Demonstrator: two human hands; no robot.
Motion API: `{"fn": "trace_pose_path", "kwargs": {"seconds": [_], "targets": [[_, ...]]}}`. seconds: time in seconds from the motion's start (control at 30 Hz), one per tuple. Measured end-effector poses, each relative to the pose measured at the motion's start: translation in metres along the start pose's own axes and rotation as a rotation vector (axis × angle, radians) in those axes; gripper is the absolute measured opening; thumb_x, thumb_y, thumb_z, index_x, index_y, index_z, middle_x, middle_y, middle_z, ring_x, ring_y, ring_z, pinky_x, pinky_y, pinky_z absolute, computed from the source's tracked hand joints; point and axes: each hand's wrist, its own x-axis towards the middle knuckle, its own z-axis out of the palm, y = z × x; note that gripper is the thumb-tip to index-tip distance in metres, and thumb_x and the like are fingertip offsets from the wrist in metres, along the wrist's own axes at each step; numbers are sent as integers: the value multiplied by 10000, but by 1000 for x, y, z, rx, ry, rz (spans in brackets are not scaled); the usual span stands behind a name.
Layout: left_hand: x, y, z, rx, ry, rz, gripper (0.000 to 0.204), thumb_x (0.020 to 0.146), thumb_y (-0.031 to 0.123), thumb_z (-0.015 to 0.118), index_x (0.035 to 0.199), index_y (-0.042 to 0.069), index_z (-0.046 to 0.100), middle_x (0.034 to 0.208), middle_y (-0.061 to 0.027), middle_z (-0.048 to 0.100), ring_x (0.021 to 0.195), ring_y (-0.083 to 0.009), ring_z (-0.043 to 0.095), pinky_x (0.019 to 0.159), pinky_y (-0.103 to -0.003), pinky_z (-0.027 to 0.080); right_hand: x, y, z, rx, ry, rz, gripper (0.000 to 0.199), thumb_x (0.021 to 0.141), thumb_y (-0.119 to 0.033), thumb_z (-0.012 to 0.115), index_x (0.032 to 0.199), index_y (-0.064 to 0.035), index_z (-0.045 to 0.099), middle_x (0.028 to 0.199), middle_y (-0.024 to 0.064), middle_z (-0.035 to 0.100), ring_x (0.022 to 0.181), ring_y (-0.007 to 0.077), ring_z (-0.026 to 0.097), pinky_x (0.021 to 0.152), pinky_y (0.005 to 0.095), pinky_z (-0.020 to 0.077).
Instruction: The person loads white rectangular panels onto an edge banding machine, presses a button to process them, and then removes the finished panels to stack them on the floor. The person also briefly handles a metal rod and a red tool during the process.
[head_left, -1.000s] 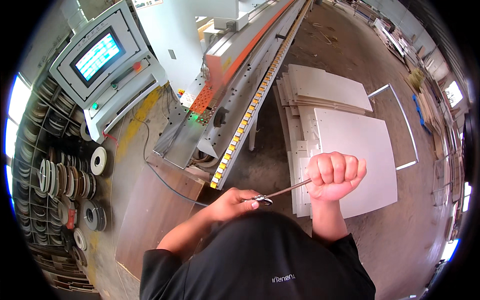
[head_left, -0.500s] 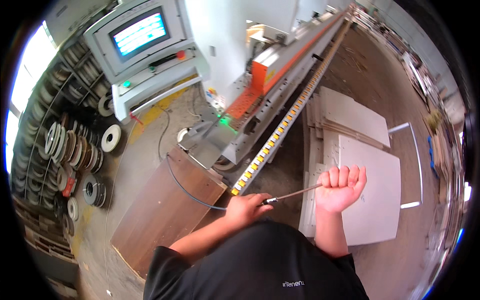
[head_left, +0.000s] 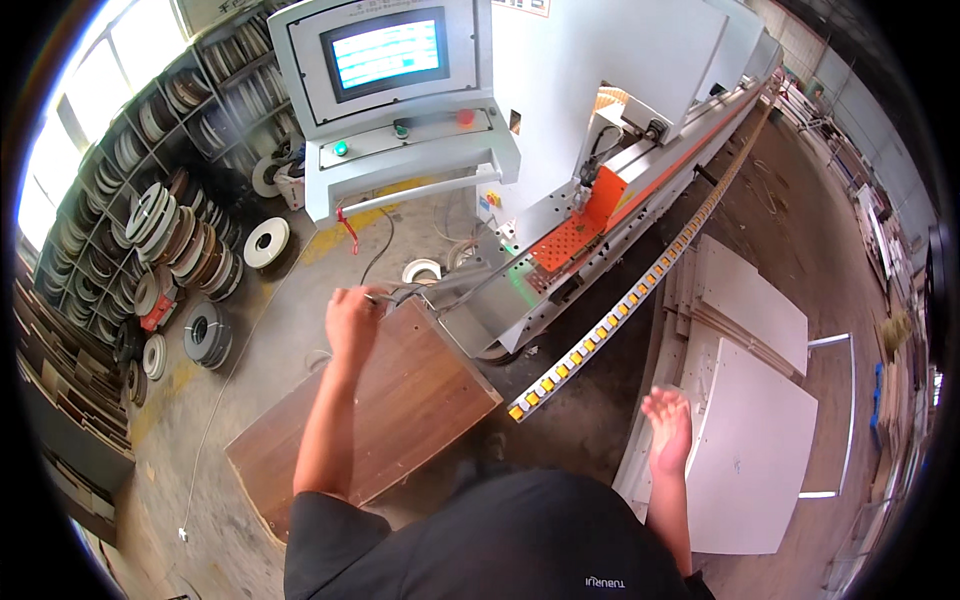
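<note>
My left hand (head_left: 355, 325) is closed, raised over the near left part of the scene. From its fingers sticks the metal fitting (head_left: 377, 297) of a dark hose (head_left: 376, 262); most of what it grips is hidden by the hand. Below lies a brown wood-grain board (head_left: 385, 400), by the end of a long grey machine with an orange guard (head_left: 580, 230). My right hand (head_left: 668, 432) holds nothing, its fingers apart, beside the stack of white panels (head_left: 755, 450).
A control console (head_left: 400, 150) with a lit screen stands beyond my left hand. A rail of yellow rollers (head_left: 590, 345) runs along the machine. Racks and piles of edge-banding rolls (head_left: 190, 240) fill the left. A white frame (head_left: 850, 420) lies right of the panels.
My left hand has swung forward and left with the hose fitting, toward the machine's end. My right hand has let go of the thin rod-like piece and opened. The view has shifted.
</note>
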Motion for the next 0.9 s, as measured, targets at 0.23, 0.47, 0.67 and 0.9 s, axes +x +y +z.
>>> {"fn": "trace_pose_path", "kwargs": {"seconds": [0.23, 0.47, 0.67, 0.9], "targets": [[46, -128, 27, -540, 242, -308, 200, 916, 111, 735, 1100, 42, 698, 836, -66, 713, 743, -141, 653, 699, -295, 506, -58, 74, -103, -365, 230, 274, 315, 1060, -362, 492, 1102, -68, 597, 1112, 109, 689, 934, 189, 656, 869, 348, 524], [88, -147, 92, -543, 210, -464, 177, 949, 204, 698, 1034, 48, 701, 826, -64, 709, 715, -180, 626, 702, -324, 493, -111, 118, -166, -626, 271, 499, 246, 1034, -299, 555, 1073, -70, 633, 1055, 87, 706, 892, 168, 673, 779, 314, 524], [99, -176, 144, -454, 150, -611, 259, 981, 286, 649, 967, 29, 679, 817, -90, 706, 789, -257, 691, 743, -383, 512, -189, 159, -223, -963, -52, 311, 281, 957, -301, 672, 1011, -25, 679, 893, 64, 719, 763, 156, 681, 691, 301, 530], [47, -87, 168, -309, 311, -317, 385, 930, 171, 707, 1244, -35, 627, 1249, -193, 661, 1220, -320, 598, 1046, -429, 465, -280, 179, -249, -545, 487, 837, 316, 960, -308, 659, 1003, 0, 715, 869, 67, 724, 736, 169, 685, 647, 318, 539]]}}
